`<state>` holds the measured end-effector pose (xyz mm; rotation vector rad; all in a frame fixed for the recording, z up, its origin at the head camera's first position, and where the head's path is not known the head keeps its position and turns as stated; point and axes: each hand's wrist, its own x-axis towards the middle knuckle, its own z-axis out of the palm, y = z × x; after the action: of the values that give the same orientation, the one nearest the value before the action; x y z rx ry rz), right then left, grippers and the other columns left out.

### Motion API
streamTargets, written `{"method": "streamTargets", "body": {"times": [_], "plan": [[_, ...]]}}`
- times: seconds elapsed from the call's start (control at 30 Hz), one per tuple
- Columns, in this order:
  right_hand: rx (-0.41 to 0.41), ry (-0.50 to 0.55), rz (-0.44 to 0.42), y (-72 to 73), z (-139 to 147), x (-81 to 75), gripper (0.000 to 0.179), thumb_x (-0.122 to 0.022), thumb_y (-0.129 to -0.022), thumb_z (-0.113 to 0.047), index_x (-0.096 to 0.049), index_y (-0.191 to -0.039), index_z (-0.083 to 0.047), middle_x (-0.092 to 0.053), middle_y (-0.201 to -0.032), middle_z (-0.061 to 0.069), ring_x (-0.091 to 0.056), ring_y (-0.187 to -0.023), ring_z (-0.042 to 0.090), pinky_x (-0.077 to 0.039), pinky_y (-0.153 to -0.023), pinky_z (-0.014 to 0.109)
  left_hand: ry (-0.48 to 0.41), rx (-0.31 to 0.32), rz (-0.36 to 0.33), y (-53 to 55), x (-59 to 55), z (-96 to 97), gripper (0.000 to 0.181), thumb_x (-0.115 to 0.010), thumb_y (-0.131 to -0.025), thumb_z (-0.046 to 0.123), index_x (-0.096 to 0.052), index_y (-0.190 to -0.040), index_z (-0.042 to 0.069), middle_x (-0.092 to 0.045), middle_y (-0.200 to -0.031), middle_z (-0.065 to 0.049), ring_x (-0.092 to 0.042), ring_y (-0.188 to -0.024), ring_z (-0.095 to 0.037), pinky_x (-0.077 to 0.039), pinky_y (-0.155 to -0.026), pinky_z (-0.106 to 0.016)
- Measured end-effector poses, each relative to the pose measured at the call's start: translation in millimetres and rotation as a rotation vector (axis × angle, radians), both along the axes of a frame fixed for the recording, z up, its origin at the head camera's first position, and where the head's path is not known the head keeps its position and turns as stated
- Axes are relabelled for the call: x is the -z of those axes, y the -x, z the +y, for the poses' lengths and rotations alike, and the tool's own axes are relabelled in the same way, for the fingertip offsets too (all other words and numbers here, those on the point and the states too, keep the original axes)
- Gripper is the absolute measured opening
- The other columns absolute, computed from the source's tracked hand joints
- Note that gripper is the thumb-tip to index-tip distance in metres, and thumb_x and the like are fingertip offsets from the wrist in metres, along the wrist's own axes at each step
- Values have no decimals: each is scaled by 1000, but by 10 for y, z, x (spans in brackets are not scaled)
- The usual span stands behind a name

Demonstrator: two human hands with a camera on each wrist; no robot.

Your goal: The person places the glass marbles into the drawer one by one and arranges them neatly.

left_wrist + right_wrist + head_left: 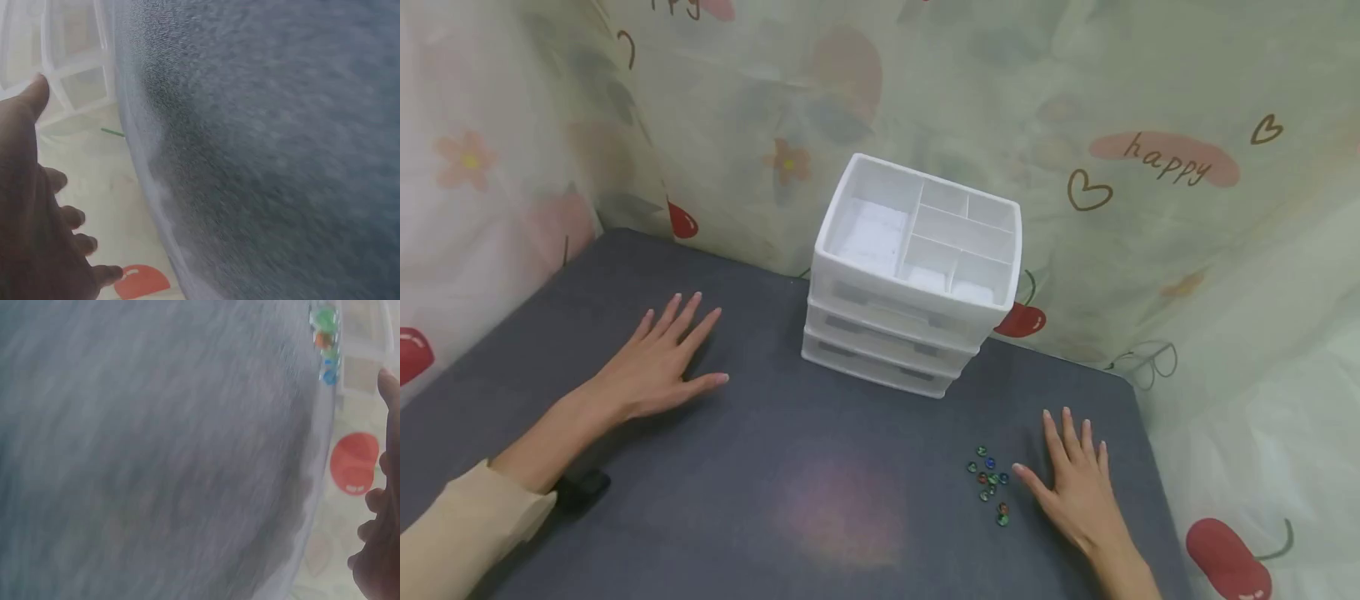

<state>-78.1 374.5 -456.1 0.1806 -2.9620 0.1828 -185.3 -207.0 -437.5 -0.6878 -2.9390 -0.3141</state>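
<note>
My left hand is spread over the left side of the dark grey table, fingers straight and thumb out, holding nothing. On the right, my right hand lies likewise with straight, parted fingers. Just left of its thumb sits a loose cluster of several glass marbles, green, blue and orange-red; some of these marbles also show at the top of the right wrist view. A white plastic drawer unit stands at the back between the hands. Its top is an open tray split into several compartments, and its stacked drawers are closed.
A patterned curtain with cherries, hearts and flowers hangs behind and at both sides of the table. A thin looped wire or cord is near the back right corner. A black strap is at my left wrist, beside the cream sleeve.
</note>
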Motion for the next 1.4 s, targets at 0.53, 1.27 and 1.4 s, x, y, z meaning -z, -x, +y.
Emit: {"method": "streamTargets", "body": {"times": [0.53,1.27,1.4], "plan": [[-93,54,-20,111,-500,-162,81,-49,-83,-61,-17,-146,-22,-15,-149,13,-6,-136,34,-10,-104,54,-126,153,35,312,-312,318,83,-44,-83,64,-7,-147,26,2,-152,-4,2,-137,-27,-17,-101,-55],[-251,237,150,259,-1118,-228,55,-51,-90,-42,-40,-137,-17,-45,-133,1,-42,-120,22,-31,-97,43,-361,248,148,600,-860,707,84,-58,-81,53,-6,-145,36,-10,-149,14,-29,-130,-18,-34,-94,-46],[-260,337,157,304,-1230,-228,48,-53,-90,-40,-46,-133,-20,-49,-127,-3,-45,-117,17,-33,-96,38,-413,279,176,626,-942,782,85,-62,-80,49,-9,-145,34,-15,-149,10,-24,-132,-14,-29,-99,-44]]}}
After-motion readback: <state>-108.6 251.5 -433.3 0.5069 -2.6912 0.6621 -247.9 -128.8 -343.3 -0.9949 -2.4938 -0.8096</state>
